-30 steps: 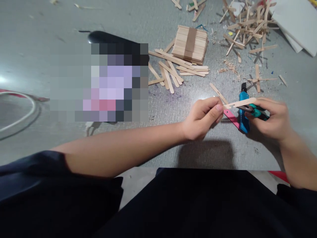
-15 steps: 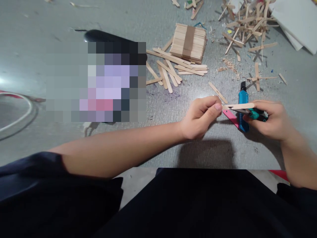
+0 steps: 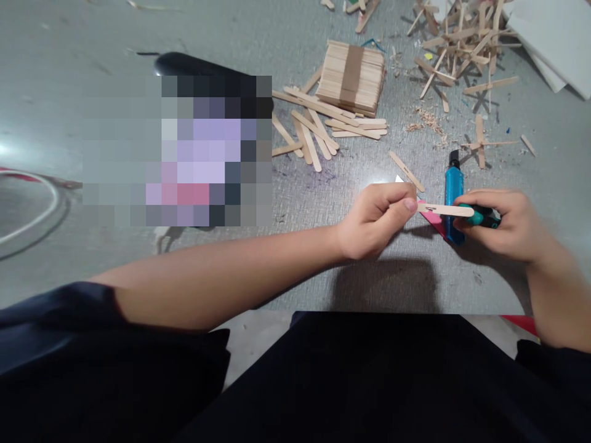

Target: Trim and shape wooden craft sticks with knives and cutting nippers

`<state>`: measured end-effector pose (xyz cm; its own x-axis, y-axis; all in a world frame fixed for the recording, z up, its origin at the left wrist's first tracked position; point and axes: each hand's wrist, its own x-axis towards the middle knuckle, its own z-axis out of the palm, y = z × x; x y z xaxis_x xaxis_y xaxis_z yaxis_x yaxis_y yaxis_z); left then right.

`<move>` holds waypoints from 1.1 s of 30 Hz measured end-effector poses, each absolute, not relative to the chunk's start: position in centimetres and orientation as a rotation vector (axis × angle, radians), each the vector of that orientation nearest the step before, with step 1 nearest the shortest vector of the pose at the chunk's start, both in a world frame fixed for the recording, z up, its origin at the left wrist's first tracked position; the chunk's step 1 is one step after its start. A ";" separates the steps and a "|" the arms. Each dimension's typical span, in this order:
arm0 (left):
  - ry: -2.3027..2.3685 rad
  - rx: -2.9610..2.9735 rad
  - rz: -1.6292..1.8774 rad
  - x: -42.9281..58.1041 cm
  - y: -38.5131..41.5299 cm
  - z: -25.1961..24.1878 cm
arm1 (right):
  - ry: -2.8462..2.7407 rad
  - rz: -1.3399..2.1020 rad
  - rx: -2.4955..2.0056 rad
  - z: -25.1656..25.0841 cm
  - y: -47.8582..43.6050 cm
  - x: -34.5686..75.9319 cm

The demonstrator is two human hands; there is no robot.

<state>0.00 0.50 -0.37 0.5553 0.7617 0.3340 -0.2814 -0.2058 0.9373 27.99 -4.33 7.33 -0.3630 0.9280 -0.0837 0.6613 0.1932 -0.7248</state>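
Between the thumb and curled fingers of my left hand (image 3: pixel 381 218) is one end of a popsicle stick (image 3: pixel 447 210), which points right and has a small slot in it. My right hand (image 3: pixel 510 221) grips pliers (image 3: pixel 482 216) by their green and black handles. Their jaws are mostly hidden behind the stick, with a bit of metal showing at the slot. Below both hands lie a blue marker-like tube with a black tip (image 3: pixel 454 191) and a pink-handled cutter (image 3: pixel 431 215). Another slotted stick (image 3: pixel 406 171) rests just beyond my left hand.
A banded bundle of sticks (image 3: pixel 339 77) stands beyond loose sticks (image 3: pixel 318 138). Crossed sticks (image 3: pixel 480 43) pile up at the far right beside white sheets (image 3: pixel 554 43). Wood shavings (image 3: pixel 427 123) lie near them. A black object (image 3: pixel 198 64) and a white cable (image 3: pixel 58 197) are on the left.
The stick has tilted so its right end sits lower and its flat face shows more. The plier jaws, visible below the stick before, are now mostly behind it.
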 end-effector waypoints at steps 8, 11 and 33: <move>0.396 1.533 0.944 -0.1 0.8 -0.3 | -2.133 1.024 -1.524 7.6 -4.3 28.2; 0.392 1.527 0.926 -0.1 0.9 -0.1 | -2.142 1.043 -1.527 7.5 -4.2 28.3; 0.348 1.262 0.802 0.7 0.7 -0.4 | -2.082 1.169 -1.489 7.3 -3.6 28.4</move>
